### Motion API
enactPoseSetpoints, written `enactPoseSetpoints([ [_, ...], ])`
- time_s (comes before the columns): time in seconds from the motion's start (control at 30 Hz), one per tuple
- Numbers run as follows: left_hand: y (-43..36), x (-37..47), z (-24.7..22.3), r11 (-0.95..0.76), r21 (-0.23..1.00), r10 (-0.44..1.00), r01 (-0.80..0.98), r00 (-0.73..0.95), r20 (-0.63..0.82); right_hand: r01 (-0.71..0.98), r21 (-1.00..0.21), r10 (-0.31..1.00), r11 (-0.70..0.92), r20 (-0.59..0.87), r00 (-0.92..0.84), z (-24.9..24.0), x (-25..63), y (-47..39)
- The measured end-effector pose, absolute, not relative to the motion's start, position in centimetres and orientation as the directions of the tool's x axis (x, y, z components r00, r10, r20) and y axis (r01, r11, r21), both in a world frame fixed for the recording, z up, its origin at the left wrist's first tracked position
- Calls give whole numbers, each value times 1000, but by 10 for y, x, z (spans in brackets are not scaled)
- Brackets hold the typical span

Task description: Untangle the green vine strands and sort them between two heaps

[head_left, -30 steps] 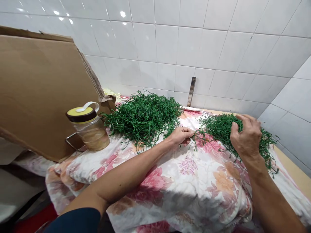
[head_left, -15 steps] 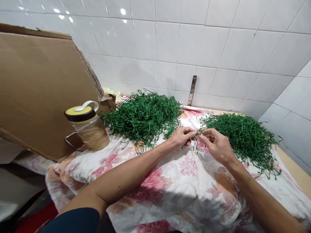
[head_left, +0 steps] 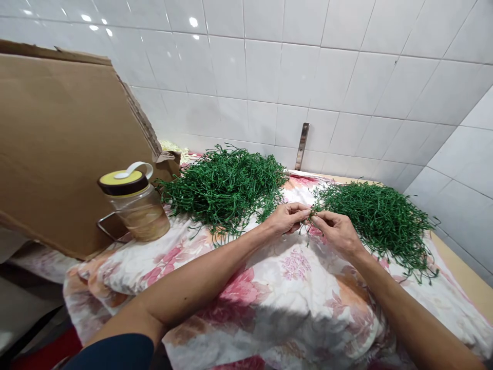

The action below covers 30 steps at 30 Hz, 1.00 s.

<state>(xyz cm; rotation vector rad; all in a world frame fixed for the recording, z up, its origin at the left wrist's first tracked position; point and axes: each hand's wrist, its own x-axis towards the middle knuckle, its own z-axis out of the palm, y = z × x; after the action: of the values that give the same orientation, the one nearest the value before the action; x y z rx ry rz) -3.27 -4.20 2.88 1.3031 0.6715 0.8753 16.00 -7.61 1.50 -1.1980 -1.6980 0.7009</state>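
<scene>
My left hand [head_left: 288, 218] is closed in a pinch on a small green sprig [head_left: 315, 208], thin and stringy like an artificial plant stem. Close against it, my right hand [head_left: 339, 232] pinches the same sprig between thumb and forefinger. The fingertips of both hands nearly meet, hiding much of the piece, and thin stem ends hang below them. Behind my left hand lies a large heap of green sprigs [head_left: 227, 185]. A second heap of green sprigs [head_left: 379, 218] lies beyond my right hand. Both heaps rest on a flowered cloth [head_left: 285, 303].
A lidded clear bottle [head_left: 144, 213] with brownish liquid stands at the left, in front of a large cardboard box [head_left: 65, 149]. A metal strip [head_left: 302, 146] leans on the white tiled wall [head_left: 262, 67]. Pale yellowish pieces [head_left: 173, 148] lie behind the box's edge.
My right hand has lowered slightly and its fingers have closed in nearer to my left fingertips. The view has shifted a little; heaps and bottle have stayed put.
</scene>
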Motion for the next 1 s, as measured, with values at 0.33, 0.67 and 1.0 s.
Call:
enactPoseSetpoints([
  [0.33,-41,-37,33,159,962,818,-221,575,-3,322,-895,950,309,305,-64,24,158,-80],
  [0.67,-40,-33,28,-120,990,844,-76,518,142,552,-749,919,366,386,-86,29,164,-82],
  [1.0,-39,-33,23,-317,947,861,52,434,264,723,-425,765,544,605,-220,28,160,-86],
])
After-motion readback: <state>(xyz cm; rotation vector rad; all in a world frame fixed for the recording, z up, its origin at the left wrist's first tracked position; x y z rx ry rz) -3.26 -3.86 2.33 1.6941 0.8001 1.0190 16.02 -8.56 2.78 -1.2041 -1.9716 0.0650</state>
